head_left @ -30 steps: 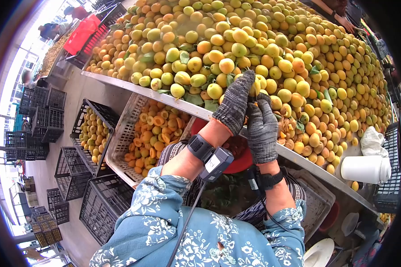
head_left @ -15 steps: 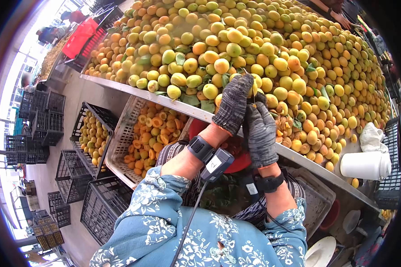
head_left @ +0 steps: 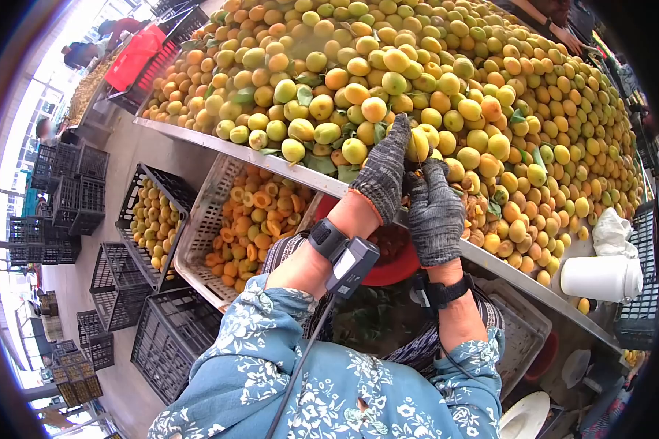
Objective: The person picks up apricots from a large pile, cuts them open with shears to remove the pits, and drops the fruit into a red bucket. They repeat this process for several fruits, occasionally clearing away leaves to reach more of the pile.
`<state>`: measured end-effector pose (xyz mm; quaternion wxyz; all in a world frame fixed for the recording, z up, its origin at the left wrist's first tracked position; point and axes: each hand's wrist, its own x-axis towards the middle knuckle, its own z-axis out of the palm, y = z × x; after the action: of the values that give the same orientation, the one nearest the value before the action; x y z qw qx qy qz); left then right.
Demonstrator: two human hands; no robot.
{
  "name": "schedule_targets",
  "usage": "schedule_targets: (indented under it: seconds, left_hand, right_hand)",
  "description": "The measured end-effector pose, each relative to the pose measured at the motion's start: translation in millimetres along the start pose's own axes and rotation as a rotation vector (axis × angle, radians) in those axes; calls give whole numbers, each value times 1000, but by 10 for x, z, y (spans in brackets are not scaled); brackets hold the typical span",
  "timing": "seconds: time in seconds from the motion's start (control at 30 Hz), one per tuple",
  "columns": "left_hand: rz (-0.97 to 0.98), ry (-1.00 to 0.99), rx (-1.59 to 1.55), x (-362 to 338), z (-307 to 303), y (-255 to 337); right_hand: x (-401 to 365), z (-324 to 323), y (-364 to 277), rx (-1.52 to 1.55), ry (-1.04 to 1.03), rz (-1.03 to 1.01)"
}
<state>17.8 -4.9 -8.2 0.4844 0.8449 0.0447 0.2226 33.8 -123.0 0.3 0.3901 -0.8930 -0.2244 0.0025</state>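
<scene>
My left hand [head_left: 385, 170], in a dark grey knitted glove, reaches over the table's front edge with its fingers closed around a yellow apricot [head_left: 419, 145]. Close beside it, my right hand [head_left: 436, 214], gloved alike, has its fingers curled just below that fruit. Something thin and dark shows between the two hands, too small to name; what the right fingers grip is hidden. A large heap of yellow-green and orange apricots [head_left: 373, 110] with some leaves lies in front of both hands. Brownish, crushed fruit [head_left: 476, 207] lies right of my right hand.
The table's metal edge [head_left: 271, 162] runs below the heap. A white crate [head_left: 185, 252] of halved apricots stands left, beside a black crate [head_left: 179, 192] of whole ones. Below my hands sits a red basin [head_left: 392, 272]. A white container [head_left: 600, 278] stands right. Another person's hand [head_left: 566, 38] is at the far right.
My left fingers have straightened somewhat, and more of the apricot shows between the hands. My right hand has shifted slightly right, its wrist turned. The view has moved slightly.
</scene>
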Motion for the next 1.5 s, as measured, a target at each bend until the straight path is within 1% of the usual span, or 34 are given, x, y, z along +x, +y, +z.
schedule_targets:
  seconds: [0.07,0.1,0.17,0.2,0.27,0.33,0.4,0.47,0.5,0.57,0.6,0.67,0.7,0.73,0.77,0.8,0.83,0.9,0.93,0.97,1.03,1.07,1.1,1.13,1.17,1.23,1.27,1.3,1.33,1.37,1.4,1.43,1.47,1.5]
  left_hand:
    - [-127,13,-651,3,-7,4]
    - [-128,14,-648,-1,-34,-26]
    - [178,-74,-176,15,-121,-34]
    - [177,-74,-177,66,-119,26]
    - [-638,20,-1044,207,-75,175]
    - [-571,28,-969,214,-2,56]
    - [-507,35,-892,190,44,26]
    - [-283,75,-633,127,103,16]
    - [-285,74,-632,127,152,-22]
    - [-131,277,-335,143,194,-13]
    - [-132,276,-336,155,164,52]
    - [-612,208,-1155,200,74,208]
    - [-610,207,-1155,216,51,175]
    - [-641,125,-1250,241,29,111]
    - [-673,41,-1344,254,-6,86]
    - [-378,-13,-1000,145,-36,90]
    - [-380,-12,-1002,156,-42,68]
    - [-529,-124,-1228,217,-42,0]
    - [-337,-112,-1046,218,-22,-45]
    - [-337,-114,-1046,227,-36,-22]
    - [-490,-75,-923,248,-64,22]
    - [-491,-74,-923,250,-28,-33]
    - [-247,1,-679,250,29,-124]
    - [-8,72,-430,241,76,-219]
    - [-9,71,-428,236,84,-247]
    - [53,55,-202,233,99,-298]
    - [53,54,-201,241,126,-335]
    - [-13,57,-315,256,169,-366]
    - [-79,61,-428,264,205,-397]
    - [-79,61,-428,265,205,-367]
    - [-162,86,-601,256,207,-336]
    - [-245,112,-774,243,206,-306]
    - [-246,113,-773,209,192,-239]
    - [-70,157,-651,157,180,-167]
  right_hand:
    - [11,30,37,69,0,5]
    - [15,53,42,140,0,11]
    - [23,100,54,170,72,-38]
    - [22,107,62,198,145,-87]
    - [12,87,55,115,144,-82]
    - [17,50,22,35,145,-77]
    - [27,0,-28,-89,14,-26]
    - [32,-25,-80,-120,6,-9]
    - [38,-23,-94,-151,-3,5]
    - [42,0,-96,-154,-8,-4]
    - [45,6,-90,-158,-11,-13]
    - [69,18,-50,-72,16,13]
    - [86,39,-23,18,42,37]
    - [110,72,51,175,69,29]
    - [131,83,92,176,69,27]
    - [140,89,129,475,64,70]
    - [138,91,150,773,58,113]
    - [139,46,154,833,40,181]
    - [141,89,271,710,32,91]
    - [143,112,325,586,23,1]
    - [114,137,384,518,33,-53]
    - [99,137,392,450,42,-106]
    - [93,130,390,450,41,-106]
    - [88,119,383,320,69,-197]
    - [79,113,382,188,97,-287]
    - [45,106,418,126,65,-304]
    - [31,93,411,62,33,-322]
    - [16,84,382,62,32,-321]
    - [5,71,331,96,91,-350]
    - [-2,59,294,129,151,-379]
    - [-11,64,309,130,150,-379]
    - [-20,80,333,-12,173,-424]
    - [-28,101,350,-155,195,-467]
    - [-22,137,343,-153,193,-465]
